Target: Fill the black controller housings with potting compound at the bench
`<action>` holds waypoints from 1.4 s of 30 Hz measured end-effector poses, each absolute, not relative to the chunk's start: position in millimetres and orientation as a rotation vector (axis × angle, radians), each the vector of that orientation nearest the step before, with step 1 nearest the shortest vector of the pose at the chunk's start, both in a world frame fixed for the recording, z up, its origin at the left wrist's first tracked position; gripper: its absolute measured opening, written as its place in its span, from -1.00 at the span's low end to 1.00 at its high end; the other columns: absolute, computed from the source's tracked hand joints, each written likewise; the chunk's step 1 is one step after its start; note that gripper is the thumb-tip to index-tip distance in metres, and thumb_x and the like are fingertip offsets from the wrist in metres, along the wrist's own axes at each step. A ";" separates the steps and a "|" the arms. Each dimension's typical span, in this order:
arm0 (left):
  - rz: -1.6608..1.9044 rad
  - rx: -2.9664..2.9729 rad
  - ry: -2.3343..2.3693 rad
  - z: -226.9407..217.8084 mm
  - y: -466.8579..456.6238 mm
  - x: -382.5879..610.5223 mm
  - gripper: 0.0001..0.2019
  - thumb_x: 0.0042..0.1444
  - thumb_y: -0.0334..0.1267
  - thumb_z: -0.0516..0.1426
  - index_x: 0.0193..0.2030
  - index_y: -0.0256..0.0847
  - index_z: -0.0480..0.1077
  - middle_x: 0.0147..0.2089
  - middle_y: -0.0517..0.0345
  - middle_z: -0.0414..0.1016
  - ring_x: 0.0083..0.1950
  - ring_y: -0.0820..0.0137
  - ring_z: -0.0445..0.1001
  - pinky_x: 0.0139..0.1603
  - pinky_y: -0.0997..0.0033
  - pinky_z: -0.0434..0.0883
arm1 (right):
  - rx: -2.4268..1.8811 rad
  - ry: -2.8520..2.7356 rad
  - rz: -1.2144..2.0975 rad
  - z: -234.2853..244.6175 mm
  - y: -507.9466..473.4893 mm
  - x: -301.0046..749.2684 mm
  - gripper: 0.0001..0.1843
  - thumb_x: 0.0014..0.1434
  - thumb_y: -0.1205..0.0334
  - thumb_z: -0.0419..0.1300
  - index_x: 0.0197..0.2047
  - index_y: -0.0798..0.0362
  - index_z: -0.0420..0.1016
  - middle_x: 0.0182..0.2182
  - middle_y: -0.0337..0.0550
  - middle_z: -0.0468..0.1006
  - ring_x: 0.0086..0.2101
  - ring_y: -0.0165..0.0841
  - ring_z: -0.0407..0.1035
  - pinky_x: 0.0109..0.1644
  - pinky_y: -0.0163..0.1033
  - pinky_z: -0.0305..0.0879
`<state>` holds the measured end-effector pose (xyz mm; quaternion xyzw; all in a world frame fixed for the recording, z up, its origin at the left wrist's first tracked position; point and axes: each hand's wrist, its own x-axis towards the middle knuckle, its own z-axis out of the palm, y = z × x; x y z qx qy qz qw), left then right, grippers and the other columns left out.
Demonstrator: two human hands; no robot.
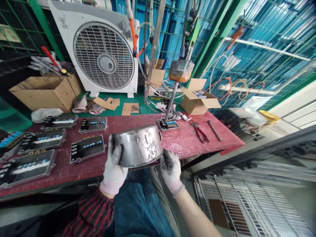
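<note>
A scuffed steel pot [140, 146] is held tilted over the front edge of the bench, its outer wall facing me. My left hand [115, 169], in a white glove with dark-stained fingers, is closed on the pot's left side. On the right, my right hand [171, 171], gloved the same way, grips the lower rim. A small wire handle shows at the pot's right side. The inside of the pot is hidden. Behind it on the red mat lies a circuit module [168, 125] in a grey frame, under the tip of a hanging metal tube [172, 100].
Several more circuit modules [87, 148] lie on the left of the red mat [133, 121]. Red-handled pliers [199, 132] and a metal rod [214, 130] lie at right. A white box fan [106, 59], an open carton [201, 102] and another carton [46, 92] stand behind.
</note>
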<state>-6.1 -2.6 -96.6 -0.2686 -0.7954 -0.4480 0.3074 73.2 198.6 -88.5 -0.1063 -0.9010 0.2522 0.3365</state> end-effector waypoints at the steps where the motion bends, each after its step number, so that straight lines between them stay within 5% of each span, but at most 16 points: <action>1: -1.163 -0.716 -2.081 -94.7 -2.3 -5.9 -0.20 0.20 -0.36 0.19 0.47 0.21 -0.08 0.56 0.12 -0.16 0.50 0.15 0.02 0.43 0.16 0.25 | -0.274 -2.364 0.633 -87.8 198.9 73.0 -0.66 0.34 0.25 -0.03 -0.26 0.06 0.57 -0.45 -0.08 0.58 -0.40 -0.25 0.38 -0.22 -0.18 0.18; 13: -0.986 -0.738 -2.010 -80.0 0.5 -0.8 -0.18 0.21 -0.45 0.15 0.49 0.14 -0.14 0.56 0.23 -0.21 0.52 0.33 -0.09 0.40 0.46 0.24 | -0.145 -2.375 0.643 -82.2 200.6 75.2 -0.62 0.35 0.26 -0.01 -0.43 0.02 0.52 -0.52 -0.15 0.50 -0.41 -0.28 0.29 -0.22 -0.19 0.12; 17: -0.982 -0.728 -1.993 -79.0 0.8 -2.5 -0.18 0.20 -0.46 0.15 0.49 0.11 -0.13 0.56 0.23 -0.19 0.51 0.33 -0.07 0.42 0.41 0.23 | -0.216 -2.328 0.658 -81.4 200.9 75.7 -0.68 0.36 0.24 0.00 -0.24 0.02 0.60 -0.42 -0.12 0.57 -0.36 -0.27 0.34 -0.16 -0.17 0.14; 23: -0.975 -0.733 -1.985 -75.0 -1.3 -2.7 -0.16 0.19 -0.50 0.14 0.49 0.10 -0.15 0.56 0.28 -0.18 0.52 0.41 -0.05 0.45 0.48 0.14 | -0.139 -2.372 0.622 -83.2 200.2 74.7 -0.65 0.38 0.20 0.01 -0.27 0.00 0.61 -0.46 -0.14 0.56 -0.37 -0.28 0.35 -0.16 -0.17 0.15; 35: -0.951 -0.574 -2.054 -74.6 -3.8 -1.7 -0.16 0.16 -0.47 0.17 0.49 0.04 -0.11 0.50 0.11 0.05 0.47 0.28 0.11 0.45 0.32 0.21 | -0.077 -2.372 0.627 -77.3 203.9 72.6 -0.71 0.37 0.21 0.06 -0.16 0.00 0.64 -0.41 -0.16 0.63 -0.37 -0.31 0.39 -0.14 -0.18 0.18; 42: -0.962 -0.580 -2.057 -74.1 -3.5 -3.4 -0.16 0.16 -0.48 0.16 0.49 0.10 -0.11 0.51 0.14 0.03 0.48 0.25 0.07 0.46 0.25 0.20 | -0.116 -2.395 0.628 -75.5 205.9 73.5 -0.70 0.36 0.23 0.06 -0.17 0.00 0.64 -0.38 -0.14 0.64 -0.35 -0.30 0.41 -0.11 -0.17 0.21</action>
